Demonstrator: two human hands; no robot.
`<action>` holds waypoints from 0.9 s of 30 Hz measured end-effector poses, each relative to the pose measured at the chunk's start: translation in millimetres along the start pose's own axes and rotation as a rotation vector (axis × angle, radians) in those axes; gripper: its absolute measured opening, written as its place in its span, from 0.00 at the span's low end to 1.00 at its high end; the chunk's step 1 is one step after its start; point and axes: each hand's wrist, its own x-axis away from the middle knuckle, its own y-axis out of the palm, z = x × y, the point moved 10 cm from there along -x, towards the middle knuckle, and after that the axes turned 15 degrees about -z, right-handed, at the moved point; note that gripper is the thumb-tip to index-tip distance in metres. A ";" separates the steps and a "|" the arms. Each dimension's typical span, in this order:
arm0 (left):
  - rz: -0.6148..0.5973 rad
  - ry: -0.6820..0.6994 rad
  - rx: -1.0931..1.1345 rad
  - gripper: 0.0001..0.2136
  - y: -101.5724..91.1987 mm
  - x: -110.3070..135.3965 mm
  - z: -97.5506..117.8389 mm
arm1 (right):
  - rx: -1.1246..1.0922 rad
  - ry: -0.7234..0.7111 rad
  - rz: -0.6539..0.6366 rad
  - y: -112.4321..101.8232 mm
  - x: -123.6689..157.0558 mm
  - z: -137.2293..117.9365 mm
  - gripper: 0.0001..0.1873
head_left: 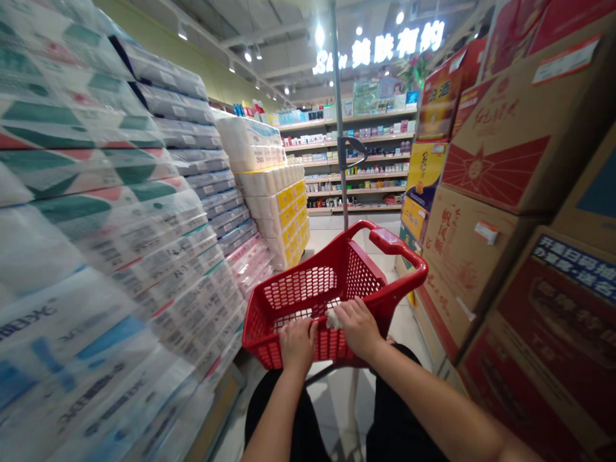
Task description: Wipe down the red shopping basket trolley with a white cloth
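Observation:
A red plastic shopping cart with perforated walls stands in front of my legs, and no goods show in its basket. My left hand is closed over the near rim, fingers curled inward. To its right, my right hand grips the same rim. A small crumpled white thing, perhaps tissue, shows at the right hand's fingertips; whether it is held or stuck to the rim I cannot tell. The cart's red handle rises on the far right side, and a grey pole with a hook stands behind it.
Wrapped paper packs are piled close on the left, with toilet roll packs farther along. Stacked cardboard cartons line the right side. Shelves of small goods cross the far end of the narrow tiled aisle.

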 end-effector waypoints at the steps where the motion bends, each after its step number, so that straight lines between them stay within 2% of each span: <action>1: 0.001 0.002 -0.003 0.16 -0.4 0.2 0.1 | -0.017 0.047 -0.074 3.3 -6.5 4.3 0.10; 2: 0.001 0.004 -0.006 0.16 -0.7 0.4 0.4 | -0.024 0.082 -0.139 5.7 -12.4 7.1 0.08; 4: -0.003 -0.001 -0.010 0.16 -1.4 0.8 0.0 | -0.019 0.108 -0.167 4.6 -18.4 8.2 0.08; 6: -0.012 -0.005 -0.003 0.16 -1.4 1.1 -0.2 | 0.010 0.074 -0.095 2.2 -13.7 2.1 0.10; 9: -0.019 -0.001 0.012 0.16 -1.1 1.3 0.5 | 0.100 -0.030 0.042 7.3 9.3 -13.1 0.23; 11: -0.013 -0.002 0.018 0.16 -1.4 1.2 0.8 | 0.133 -0.102 0.040 17.2 21.5 -20.6 0.29; 13: -0.007 -0.010 0.019 0.16 -1.4 0.8 0.5 | 0.132 -0.136 0.007 20.6 24.7 -21.6 0.31; 15: -0.008 -0.014 0.020 0.16 -0.9 0.1 0.6 | 0.099 -0.141 -0.037 14.4 18.6 -17.7 0.28; 18: -0.015 -0.012 0.017 0.16 0.3 -0.8 0.9 | -0.001 -0.103 -0.160 -0.7 0.9 -4.8 0.19; 21: -0.024 -0.010 0.011 0.16 1.6 -1.3 0.7 | -0.077 0.046 -0.246 -9.4 -7.9 16.2 0.14; 24: -0.017 -0.019 0.009 0.16 2.1 -1.1 -0.9 | -0.068 0.114 -0.152 -12.0 0.1 21.3 0.16; 27: 0.002 -0.020 0.001 0.17 2.9 -0.8 -1.4 | -0.006 0.062 -0.018 -14.1 10.9 11.0 0.19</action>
